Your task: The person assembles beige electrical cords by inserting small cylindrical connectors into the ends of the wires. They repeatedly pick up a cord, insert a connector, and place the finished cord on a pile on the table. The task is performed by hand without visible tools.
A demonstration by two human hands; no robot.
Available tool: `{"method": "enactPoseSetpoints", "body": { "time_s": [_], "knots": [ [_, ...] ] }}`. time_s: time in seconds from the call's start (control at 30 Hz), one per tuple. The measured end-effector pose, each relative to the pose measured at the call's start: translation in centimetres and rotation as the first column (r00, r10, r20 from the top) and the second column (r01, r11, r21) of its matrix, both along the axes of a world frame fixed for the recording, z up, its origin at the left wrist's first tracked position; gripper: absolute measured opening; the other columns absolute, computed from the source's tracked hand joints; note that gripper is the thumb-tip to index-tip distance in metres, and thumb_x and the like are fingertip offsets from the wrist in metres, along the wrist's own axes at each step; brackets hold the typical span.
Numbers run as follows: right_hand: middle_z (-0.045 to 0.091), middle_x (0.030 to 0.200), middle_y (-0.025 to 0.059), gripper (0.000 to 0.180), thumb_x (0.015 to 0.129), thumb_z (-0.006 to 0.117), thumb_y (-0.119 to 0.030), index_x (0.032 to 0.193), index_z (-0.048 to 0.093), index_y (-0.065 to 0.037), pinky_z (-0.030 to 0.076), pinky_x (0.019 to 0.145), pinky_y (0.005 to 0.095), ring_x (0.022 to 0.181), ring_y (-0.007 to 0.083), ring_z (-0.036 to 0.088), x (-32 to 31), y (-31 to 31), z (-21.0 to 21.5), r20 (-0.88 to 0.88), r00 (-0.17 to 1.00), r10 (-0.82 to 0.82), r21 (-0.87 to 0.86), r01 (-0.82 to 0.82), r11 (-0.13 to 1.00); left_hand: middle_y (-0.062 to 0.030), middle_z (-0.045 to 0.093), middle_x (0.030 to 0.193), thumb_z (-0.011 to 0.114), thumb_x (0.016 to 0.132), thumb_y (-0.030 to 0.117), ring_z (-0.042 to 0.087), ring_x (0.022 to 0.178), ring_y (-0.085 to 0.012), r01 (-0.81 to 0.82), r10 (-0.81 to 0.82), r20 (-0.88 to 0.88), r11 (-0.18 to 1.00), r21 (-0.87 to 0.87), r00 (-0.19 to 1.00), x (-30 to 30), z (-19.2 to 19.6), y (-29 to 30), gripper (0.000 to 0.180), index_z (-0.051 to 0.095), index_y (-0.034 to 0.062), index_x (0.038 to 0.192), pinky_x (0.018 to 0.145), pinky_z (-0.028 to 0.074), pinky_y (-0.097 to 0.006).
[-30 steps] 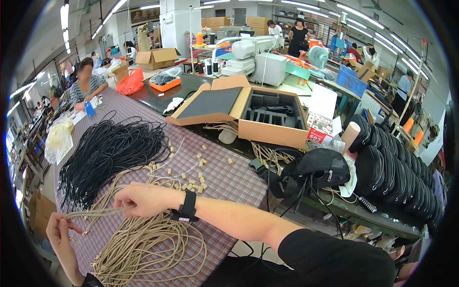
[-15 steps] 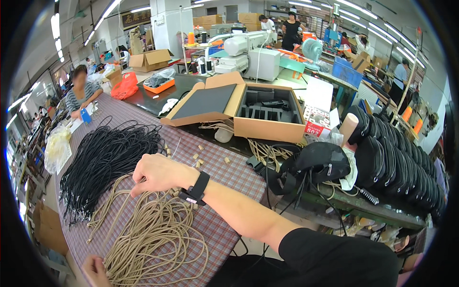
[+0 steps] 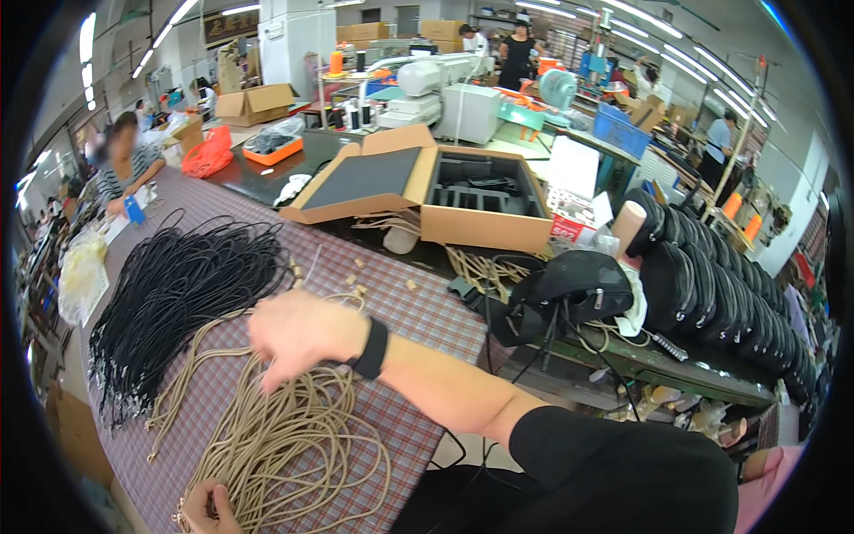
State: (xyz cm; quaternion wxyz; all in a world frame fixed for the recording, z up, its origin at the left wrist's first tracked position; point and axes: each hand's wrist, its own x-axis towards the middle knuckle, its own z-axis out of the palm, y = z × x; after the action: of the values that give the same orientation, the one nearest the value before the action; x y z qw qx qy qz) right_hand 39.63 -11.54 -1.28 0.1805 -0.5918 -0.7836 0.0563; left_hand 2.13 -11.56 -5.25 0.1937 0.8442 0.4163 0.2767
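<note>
A loose pile of beige cords (image 3: 294,445) lies on the checked cloth in front of me. My right hand (image 3: 302,331), with a black band at its wrist, hovers over the top of the pile. Its fingers are curled and slightly blurred; what they hold, if anything, is hidden. At the lower left edge my left hand (image 3: 212,509) is closed, fingers bent, on a beige cord beside the pile. A big bundle of black cords (image 3: 182,307) with pale tips spreads left of the beige pile. Several small beige cylindrical pieces (image 3: 411,286) lie beyond my right hand.
An opened cardboard box (image 3: 485,228) with black foam stands behind the table. Right of it are a black pouch (image 3: 583,287) and rows of black cases (image 3: 685,298). A person (image 3: 133,165) sits at the table's far left, near a clear plastic bag (image 3: 83,278).
My right hand has turned, its thumb now pointing down over the beige cords. My left hand has come farther into view, right beside the pile. The whole view has shifted slightly.
</note>
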Motion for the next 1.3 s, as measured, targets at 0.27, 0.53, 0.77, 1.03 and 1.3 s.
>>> {"method": "enactPoseSetpoints", "body": {
  "time_s": [0.27, 0.53, 0.77, 1.03, 1.3],
  "knots": [
    [0.073, 0.073, 0.0171, 0.035, 0.075, 0.086, -0.031, 0.077, 0.077, 0.003, 0.057, 0.067, 0.0445, 0.074, 0.0353, 0.073, -11.7, 0.9, -8.8, -0.483, 0.761, 0.432, 0.229, -0.366, 0.902, -0.0186, 0.076, 0.129, 0.065, 0.111, 0.003, 0.072, 0.119, -0.0256, 0.084, 0.03, 0.378, 0.956, -0.281, 0.925, 4.2, -4.1, -2.3, 0.026, 0.069, -0.0127, 0.131, 0.103, 0.057, -0.035],
    [0.081, 0.089, 0.015, 0.027, 0.092, 0.087, -0.031, 0.096, 0.083, -0.004, 0.058, 0.075, 0.0422, 0.083, 0.0286, 0.077, -13.3, -0.3, -7.8, -0.577, 0.653, 0.49, 0.196, -0.472, 0.86, -0.019, 0.075, 0.12, 0.07, 0.109, 0.005, 0.074, 0.105, -0.0264, -0.051, 0.148, 0.504, 0.978, -0.202, 0.851, 2.3, -6.1, -3.0, 0.027, 0.062, -0.0076, 0.131, 0.094, 0.062, -0.036],
    [0.08, 0.089, 0.0149, 0.027, 0.091, 0.09, -0.029, 0.098, 0.083, -0.004, 0.057, 0.074, 0.0395, 0.083, 0.0271, 0.076, -12.0, 0.1, -7.6, -0.668, 0.567, 0.483, 0.151, -0.532, 0.833, -0.0183, 0.077, 0.111, 0.07, 0.108, 0.003, 0.076, 0.099, -0.0238, 0.001, 0.082, 0.381, 0.977, -0.211, 0.921, 1.3, -6.5, -2.5, 0.022, 0.068, -0.0098, 0.126, 0.09, 0.063, -0.034],
    [0.074, 0.079, 0.0151, 0.011, 0.085, 0.081, -0.01, 0.087, 0.078, 0.0, 0.054, 0.068, 0.0438, 0.077, 0.0336, 0.072, -11.8, -0.3, -7.4, -0.644, 0.647, 0.408, 0.152, -0.415, 0.897, -0.0078, 0.067, 0.094, 0.066, 0.11, 0.003, 0.059, 0.078, -0.0157, 0.016, 0.062, 0.387, 0.981, -0.195, 0.92, 1.7, -5.7, -2.5, 0.01, 0.068, -0.006, 0.113, 0.073, 0.053, -0.03],
    [0.077, 0.081, 0.0148, 0.014, 0.086, 0.081, -0.012, 0.085, 0.078, 0.002, 0.054, 0.067, 0.0409, 0.075, 0.0301, 0.073, -12.0, -1.1, -6.2, -0.73, 0.578, 0.365, 0.055, -0.483, 0.874, -0.0077, 0.071, 0.095, 0.073, 0.107, 0.006, 0.063, 0.082, -0.0147, -0.031, 0.109, 0.343, 0.974, -0.224, 0.933, 0.7, -4.6, -3.1, 0.011, 0.071, -0.005, 0.11, 0.074, 0.053, -0.028]
  ]
}}
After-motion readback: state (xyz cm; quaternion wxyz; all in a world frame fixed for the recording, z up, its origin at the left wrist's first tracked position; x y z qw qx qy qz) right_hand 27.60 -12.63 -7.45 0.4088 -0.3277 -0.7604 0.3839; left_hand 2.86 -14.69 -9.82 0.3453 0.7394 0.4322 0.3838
